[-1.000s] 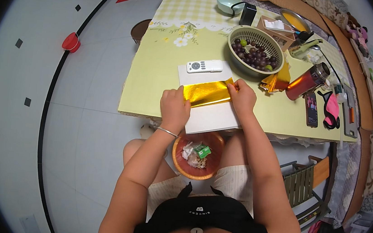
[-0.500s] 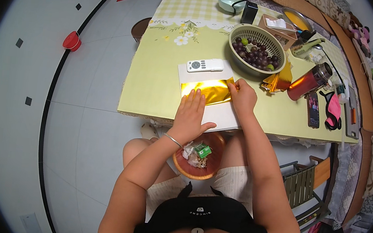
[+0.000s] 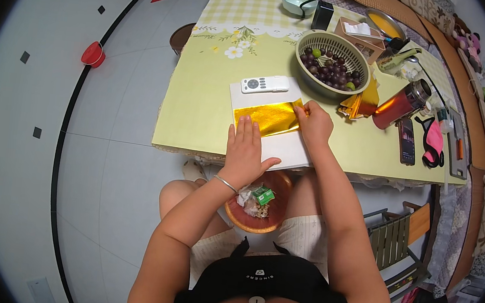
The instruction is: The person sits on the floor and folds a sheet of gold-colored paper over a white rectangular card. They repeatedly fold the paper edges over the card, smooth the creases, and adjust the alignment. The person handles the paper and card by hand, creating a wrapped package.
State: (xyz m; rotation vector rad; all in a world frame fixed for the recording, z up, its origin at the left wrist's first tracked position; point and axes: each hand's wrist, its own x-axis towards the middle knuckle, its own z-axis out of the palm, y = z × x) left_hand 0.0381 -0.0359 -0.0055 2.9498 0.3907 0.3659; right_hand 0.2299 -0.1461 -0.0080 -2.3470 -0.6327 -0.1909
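Observation:
A shiny gold foil sheet [image 3: 266, 115] lies on a white board [image 3: 281, 147] at the near edge of the yellow-green table [image 3: 200, 105]. My left hand [image 3: 245, 149] rests flat, fingers spread, on the board and the foil's near edge. My right hand [image 3: 315, 123] pinches the foil's right edge. A white remote [image 3: 265, 85] sits on the far end of the board.
A green basket of dark fruit [image 3: 332, 64] stands behind the board, gold sheets [image 3: 361, 105] and a red flask [image 3: 400, 103] to its right, then a phone [image 3: 406, 140]. An orange bowl of scraps [image 3: 258, 203] rests on my lap. A folding chair [image 3: 395, 244] stands at right.
My left hand has slid from the foil's left corner toward me and now lies flat on the board's near part. My right hand stays at the foil's right edge.

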